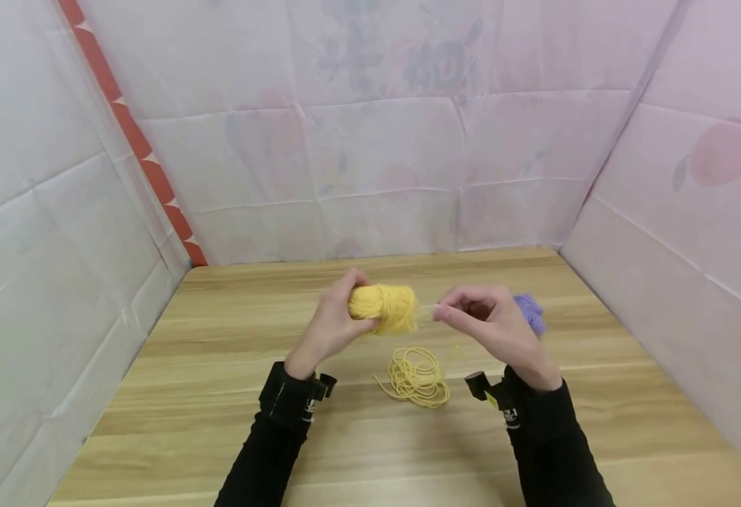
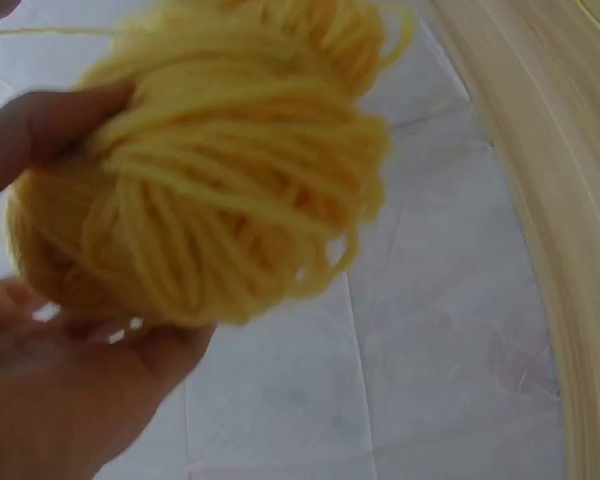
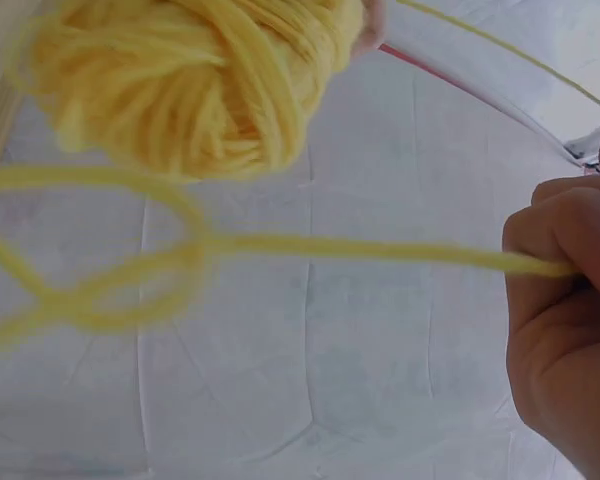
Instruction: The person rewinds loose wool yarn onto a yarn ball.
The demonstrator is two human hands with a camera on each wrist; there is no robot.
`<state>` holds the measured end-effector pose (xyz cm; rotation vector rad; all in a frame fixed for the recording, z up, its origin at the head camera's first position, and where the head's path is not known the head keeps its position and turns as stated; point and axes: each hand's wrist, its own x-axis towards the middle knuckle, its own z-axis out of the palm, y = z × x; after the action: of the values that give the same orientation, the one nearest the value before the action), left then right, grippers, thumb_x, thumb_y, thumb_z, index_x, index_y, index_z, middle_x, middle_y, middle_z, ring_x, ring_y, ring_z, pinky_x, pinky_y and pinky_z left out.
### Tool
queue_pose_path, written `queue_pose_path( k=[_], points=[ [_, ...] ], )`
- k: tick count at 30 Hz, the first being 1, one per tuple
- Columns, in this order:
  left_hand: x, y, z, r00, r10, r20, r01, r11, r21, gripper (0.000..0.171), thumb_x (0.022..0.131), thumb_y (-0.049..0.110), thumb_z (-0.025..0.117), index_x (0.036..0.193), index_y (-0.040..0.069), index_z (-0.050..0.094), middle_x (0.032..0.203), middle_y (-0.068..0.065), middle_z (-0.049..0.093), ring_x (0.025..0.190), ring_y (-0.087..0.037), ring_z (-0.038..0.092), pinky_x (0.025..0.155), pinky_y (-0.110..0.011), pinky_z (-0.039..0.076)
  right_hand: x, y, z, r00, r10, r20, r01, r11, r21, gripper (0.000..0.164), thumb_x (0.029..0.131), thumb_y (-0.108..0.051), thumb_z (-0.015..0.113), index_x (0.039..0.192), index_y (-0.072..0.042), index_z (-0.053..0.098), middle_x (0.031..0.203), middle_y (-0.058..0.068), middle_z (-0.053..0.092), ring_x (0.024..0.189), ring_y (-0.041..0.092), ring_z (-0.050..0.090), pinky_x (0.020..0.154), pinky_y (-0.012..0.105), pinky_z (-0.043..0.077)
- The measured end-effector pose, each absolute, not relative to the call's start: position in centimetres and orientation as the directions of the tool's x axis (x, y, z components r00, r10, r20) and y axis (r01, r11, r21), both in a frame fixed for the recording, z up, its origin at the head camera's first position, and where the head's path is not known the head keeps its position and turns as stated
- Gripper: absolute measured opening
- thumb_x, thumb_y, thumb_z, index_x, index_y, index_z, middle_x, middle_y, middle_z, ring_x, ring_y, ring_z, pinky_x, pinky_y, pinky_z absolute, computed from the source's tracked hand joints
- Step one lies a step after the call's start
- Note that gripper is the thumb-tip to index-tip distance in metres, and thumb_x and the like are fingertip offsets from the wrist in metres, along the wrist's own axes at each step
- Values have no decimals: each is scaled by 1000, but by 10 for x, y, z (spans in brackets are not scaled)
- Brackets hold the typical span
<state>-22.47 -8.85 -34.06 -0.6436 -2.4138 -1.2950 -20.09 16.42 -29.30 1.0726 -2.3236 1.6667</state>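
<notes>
A yellow ball of yarn is gripped in my left hand, lifted above the table. In the left wrist view, the fingers and thumb curl round the end of the yarn ball. To its right, my right hand pinches a yellow strand that runs from the ball. The right wrist view shows this strand entering the curled fingers of the right hand, with a blurred loop hanging on its other side. Below, between both hands, a loose coil of yellow yarn lies on the table.
A purple ball of yarn sits behind the right hand, partly hidden by it. The wooden table is bordered by pale hanging sheets at the back and sides. A red strip runs down the left rear corner.
</notes>
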Motion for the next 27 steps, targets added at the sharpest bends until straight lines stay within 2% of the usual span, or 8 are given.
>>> queue_pose_path(
  k=[5,11,16,21,23,27],
  points=[
    [-222,-88,-342,-788,421,449,614,494,615,48,70,0,83,106,9,53,105,-6,61,98,-19,57,85,-30,52,-202,162,-291,-796,-394,459,-538,116,-835,5,92,-5,63,89,-5,67,70,-10,53,58,7,41,50,26,34],
    [-219,-92,-341,-722,517,460,680,404,612,48,69,-2,82,107,9,55,107,-5,61,101,-16,58,90,-29,52,-218,158,-298,-824,-285,490,-533,95,-841,9,92,-12,64,95,-4,68,65,-7,46,58,10,38,51,27,31],
    [-214,-98,-335,-711,539,452,658,284,697,50,69,-4,82,110,10,56,112,-4,62,108,-16,58,97,-30,50,-236,154,-309,-835,-232,499,-530,96,-842,14,92,-14,65,99,-2,68,60,-6,43,54,11,35,49,26,29],
    [-209,-102,-328,-710,527,467,611,132,780,51,71,-5,80,113,7,55,118,-10,59,109,-19,57,94,-32,52,-252,150,-320,-848,-246,470,-512,148,-846,18,92,-14,66,96,2,68,57,-8,42,50,8,35,46,26,29],
    [-208,-103,-326,-720,507,473,587,82,806,50,71,-6,79,113,5,53,120,-13,58,108,-19,57,93,-32,53,-256,148,-325,-852,-276,445,-498,161,-852,18,92,-15,66,96,2,69,58,-9,48,51,6,38,45,24,31],
    [-208,-104,-324,-762,433,481,552,47,832,50,72,-7,78,111,4,49,122,-14,57,106,-16,58,90,-29,53,-260,144,-333,-840,-374,394,-476,160,-865,17,93,-9,62,97,6,68,70,-13,64,58,2,52,52,19,45]
  ],
)
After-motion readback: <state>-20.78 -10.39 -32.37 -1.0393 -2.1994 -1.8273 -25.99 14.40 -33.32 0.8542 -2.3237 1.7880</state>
